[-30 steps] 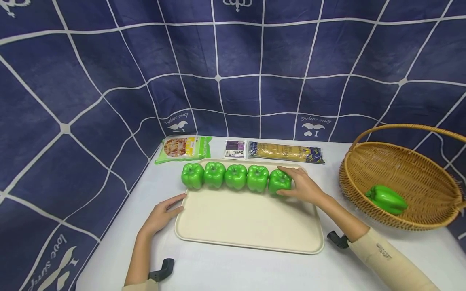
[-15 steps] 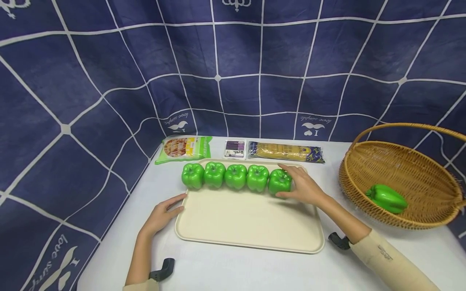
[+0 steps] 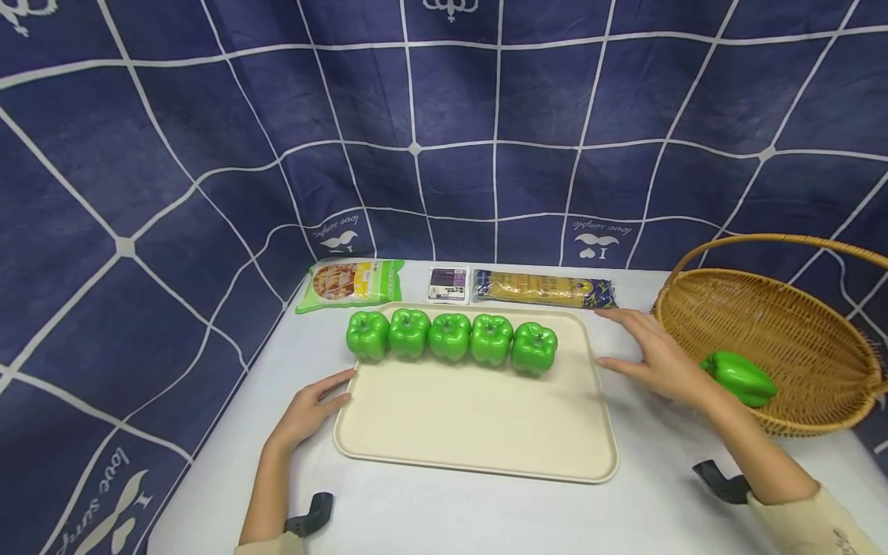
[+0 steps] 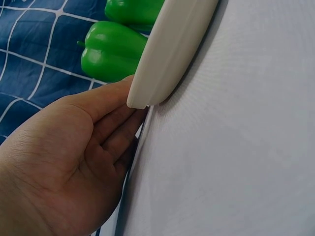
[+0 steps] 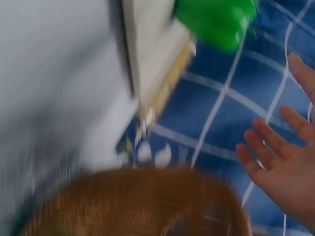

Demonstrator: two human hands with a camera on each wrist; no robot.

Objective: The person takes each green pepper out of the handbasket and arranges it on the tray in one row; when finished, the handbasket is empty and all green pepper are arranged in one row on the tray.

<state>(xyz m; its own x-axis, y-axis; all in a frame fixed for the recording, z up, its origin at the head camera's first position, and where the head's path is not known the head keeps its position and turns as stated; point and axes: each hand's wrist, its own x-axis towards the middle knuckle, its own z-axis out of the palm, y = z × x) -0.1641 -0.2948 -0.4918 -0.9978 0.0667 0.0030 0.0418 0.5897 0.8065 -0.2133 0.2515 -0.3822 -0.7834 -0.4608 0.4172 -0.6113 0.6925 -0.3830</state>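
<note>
Several green bell peppers (image 3: 449, 337) stand side by side in a row along the far edge of the cream tray (image 3: 472, 432). At the tray's left rim rests my left hand (image 3: 312, 408); in the left wrist view its thumb and fingertips touch the rim (image 4: 162, 54), fingers fairly straight. My right hand (image 3: 659, 358) is off the tray's right side, fingers spread and holding nothing. It overlaps the left side of the wicker basket (image 3: 819, 324) in the head view. A green bell pepper (image 3: 742, 378) lies on its side in that basket.
Behind the tray lie a green food bag (image 3: 354, 284), a small white pack with a purple label (image 3: 448, 284) and a long packet of pasta (image 3: 541, 289). The basket's tall handle (image 3: 777, 239) arches over it. A blue checked curtain (image 3: 541, 177) closes off the back and left.
My right hand has let go of the rightmost bell pepper in the row and moved right, toward the basket. The peppers and my left hand stay in place.
</note>
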